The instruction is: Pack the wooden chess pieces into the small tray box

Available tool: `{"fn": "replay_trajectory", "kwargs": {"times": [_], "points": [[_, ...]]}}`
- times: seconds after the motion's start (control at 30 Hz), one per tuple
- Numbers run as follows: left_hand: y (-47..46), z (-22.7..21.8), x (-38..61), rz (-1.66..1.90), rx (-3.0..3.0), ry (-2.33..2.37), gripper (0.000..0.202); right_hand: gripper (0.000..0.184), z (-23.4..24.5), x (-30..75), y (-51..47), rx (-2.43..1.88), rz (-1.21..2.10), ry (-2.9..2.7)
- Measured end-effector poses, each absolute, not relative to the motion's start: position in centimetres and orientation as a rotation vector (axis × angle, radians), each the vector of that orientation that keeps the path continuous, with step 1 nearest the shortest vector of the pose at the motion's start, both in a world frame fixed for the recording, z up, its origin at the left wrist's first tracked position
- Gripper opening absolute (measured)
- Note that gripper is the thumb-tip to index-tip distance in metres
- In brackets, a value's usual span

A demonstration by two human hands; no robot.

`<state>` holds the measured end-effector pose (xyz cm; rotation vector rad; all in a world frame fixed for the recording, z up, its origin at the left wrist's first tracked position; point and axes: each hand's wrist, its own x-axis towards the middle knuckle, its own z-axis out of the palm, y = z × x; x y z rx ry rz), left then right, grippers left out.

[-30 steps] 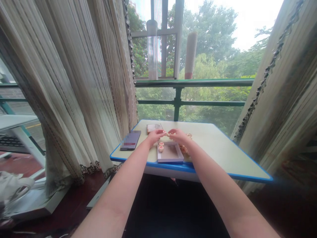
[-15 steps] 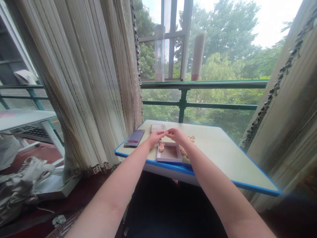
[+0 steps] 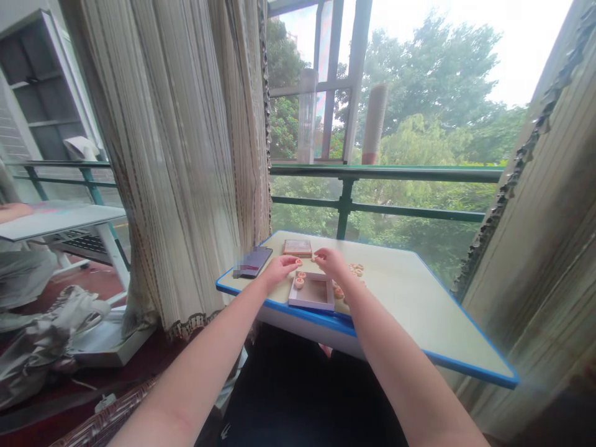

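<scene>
My left hand point(image 3: 280, 269) pinches a round wooden Chinese chess piece point(image 3: 298, 263) with a red mark, above the table just beyond the open box. The right hand point(image 3: 328, 261) is closed in a pinch to the right of it; a small pale edge, seemingly another piece point(image 3: 313, 259), shows at its fingertips. Below both hands lies the shallow open white box point(image 3: 311, 304). Several pieces point(image 3: 299, 283) are stacked or grouped at its left side, and its brown floor shows elsewhere. More loose pieces point(image 3: 338, 292) lie right of the box, partly behind my right forearm.
Another group of pieces point(image 3: 357, 269) lies on the pale, blue-edged table point(image 3: 410, 310). A flat brownish box point(image 3: 298, 248) rests at the back, with a dark phone-like slab point(image 3: 255, 262) at the left. Curtains point(image 3: 186, 155) and a green railing point(image 3: 395, 175) stand behind. Another person's arm point(image 3: 13, 212) rests on a table at far left.
My hands, earlier together around a piece, have moved apart. The left has drawn left with a piece; the right stays to its right. The head view has shifted slightly.
</scene>
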<state>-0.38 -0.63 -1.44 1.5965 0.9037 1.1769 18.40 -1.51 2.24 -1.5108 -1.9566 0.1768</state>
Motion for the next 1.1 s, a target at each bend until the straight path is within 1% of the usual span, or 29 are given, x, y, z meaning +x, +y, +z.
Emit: {"fn": "replay_trajectory", "kwargs": {"times": [0.1,0.27,0.37,0.47,0.57,0.73,1.0,1.1], "points": [[-2.2,-1.7,-1.7,1.051,1.657,0.917,0.046,0.02,2.1,18.5,-1.7,-1.51,0.206,-1.983],[-3.8,-1.7,-2.9,0.996,1.744,0.933,0.045,0.019,2.0,18.2,-2.3,-1.475,0.276,-2.043],[-4.1,-1.5,-3.1,1.005,1.814,0.968,0.043,0.019,2.4,17.9,-3.1,-1.426,0.321,-2.086],[-4.3,-1.2,-3.2,1.035,1.857,0.979,0.04,0.021,3.2,17.5,-4.2,-1.253,0.398,-2.203],[-4.5,-0.9,-3.2,1.033,1.85,0.937,0.04,0.023,3.9,16.9,-5.2,-1.169,0.394,-2.276],[-4.6,-0.7,-3.2,1.028,1.804,0.867,0.043,0.018,3.9,16.2,-5.7,-1.186,0.412,-2.289],[-4.4,-1.0,-3.3,1.074,1.788,0.822,0.045,0.018,3.3,15.7,-5.5,-1.171,0.489,-2.227],[-4.2,-1.2,-3.3,1.085,1.777,0.88,0.045,0.018,3.4,15.7,-5.6,-1.172,0.492,-2.226]]}}
